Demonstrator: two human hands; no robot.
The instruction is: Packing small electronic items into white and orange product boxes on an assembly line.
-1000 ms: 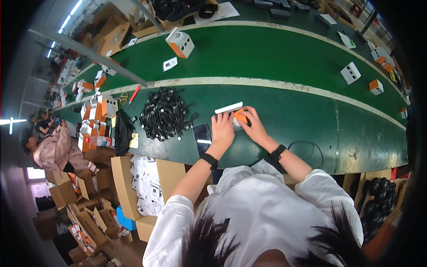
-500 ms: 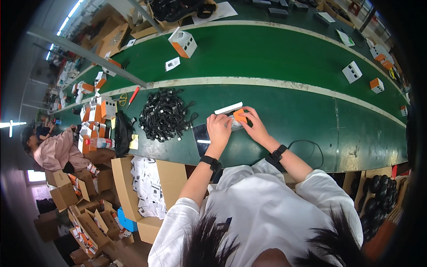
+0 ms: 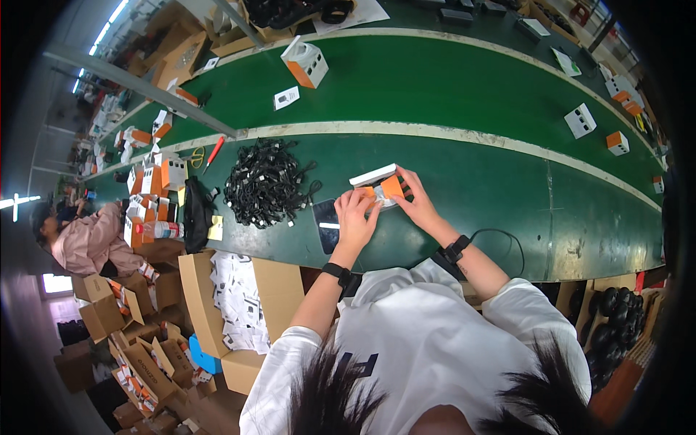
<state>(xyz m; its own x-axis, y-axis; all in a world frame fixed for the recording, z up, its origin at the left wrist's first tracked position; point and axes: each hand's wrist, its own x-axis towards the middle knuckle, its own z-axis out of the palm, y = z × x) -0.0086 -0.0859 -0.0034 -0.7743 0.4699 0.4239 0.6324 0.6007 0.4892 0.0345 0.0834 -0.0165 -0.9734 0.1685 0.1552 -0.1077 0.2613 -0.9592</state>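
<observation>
A small orange-and-white carton [image 3: 373,176] lies on the green bench in front of me, its white lid raised at the far side and its orange side flaps spread. My left hand [image 3: 355,217] grips its left side, fingers curled at the orange flap there. On the right side, my right hand [image 3: 418,201] pinches the other orange flap [image 3: 391,187]. Something whitish shows between the flaps, too small to make out. Beside my left hand lies a dark flat phone-like device [image 3: 327,225]. A heap of black cables [image 3: 267,183] is farther left.
Beyond a pale rail, a green belt [image 3: 435,90] carries an open carton [image 3: 305,64], a printed card [image 3: 286,98] and small boxes [image 3: 580,121]. Scissors [image 3: 197,157], a red-handled tool [image 3: 214,153] and a black pouch [image 3: 197,215] lie left. A cardboard box of leaflets [image 3: 239,303] stands below. Another person [image 3: 98,239] sits far left.
The carton's orange flaps have spread apart, and the left one now shows beside my left fingers. My right hand has shifted slightly up the flap. Items on the belt have moved right.
</observation>
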